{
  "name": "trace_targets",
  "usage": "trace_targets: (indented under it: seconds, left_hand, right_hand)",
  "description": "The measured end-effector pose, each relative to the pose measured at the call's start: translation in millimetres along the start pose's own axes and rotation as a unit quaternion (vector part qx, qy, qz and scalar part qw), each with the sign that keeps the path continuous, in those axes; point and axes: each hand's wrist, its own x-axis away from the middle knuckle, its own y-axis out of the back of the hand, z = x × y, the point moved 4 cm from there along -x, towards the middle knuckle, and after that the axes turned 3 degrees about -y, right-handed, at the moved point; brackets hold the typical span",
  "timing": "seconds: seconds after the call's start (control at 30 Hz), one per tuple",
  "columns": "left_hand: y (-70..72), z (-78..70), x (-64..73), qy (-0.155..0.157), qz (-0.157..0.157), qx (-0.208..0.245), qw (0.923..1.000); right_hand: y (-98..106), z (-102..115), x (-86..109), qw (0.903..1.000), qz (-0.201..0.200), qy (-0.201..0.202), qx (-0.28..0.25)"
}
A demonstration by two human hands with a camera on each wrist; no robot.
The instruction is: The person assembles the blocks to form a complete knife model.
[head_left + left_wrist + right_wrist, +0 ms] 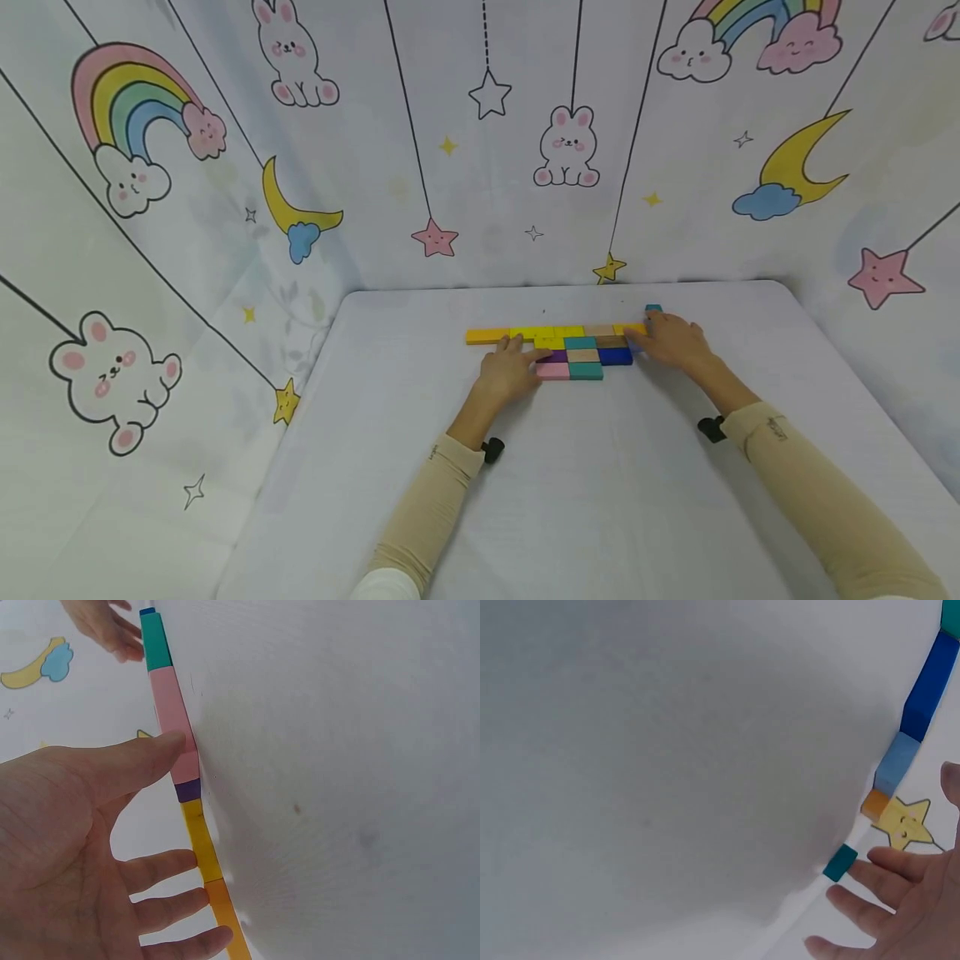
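Colored rectangular blocks lie flat in touching rows, forming a shape that narrows toward the person. My left hand (508,371) is at their left side. In the left wrist view its thumb lies against the pink block (171,705), and its spread fingers reach the yellow block (201,836) and orange block (227,915). My right hand (675,340) is at the right end of the rows, beside a dark blue block (616,357). In the right wrist view its fingers extend, one fingertip at a small teal block (841,863) apart from the rows.
The blocks lie near the far edge of a white-covered table (420,483). A white cloth (502,200) printed with rabbits, stars, moons and rainbows hangs behind and at the sides. Dark wrist devices, one a black piece (492,450), sit at both wrists.
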Motion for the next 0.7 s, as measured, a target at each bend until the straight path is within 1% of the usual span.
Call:
trace_targets:
  seconds: [0.23, 0.4, 0.53, 0.7]
  left_hand:
    - [-0.5, 0.1, -0.6, 0.003, -0.003, 0.002, 1.0000]
    - [-1.1, -0.2, -0.7, 0.003, -0.002, -0.001, 1.0000]
    - [-0.7, -0.4, 0.0, 0.005, -0.002, 0.000, 1.0000]
    - [-0.1, -0.7, 0.5, 0.003, -0.004, -0.002, 1.0000]
  right_hand:
    - [-3, -9, 3.7, 0.9998, -0.016, 0.001, 0.009]
    - [-5, -12, 9.6, 0.9999, -0.013, 0.004, 0.008]
    - [-5, -11, 16.7, 1.0000, -0.006, 0.004, 0.005]
    - [-3, -8, 27.5, 0.9995, -0.016, 0.013, 0.022]
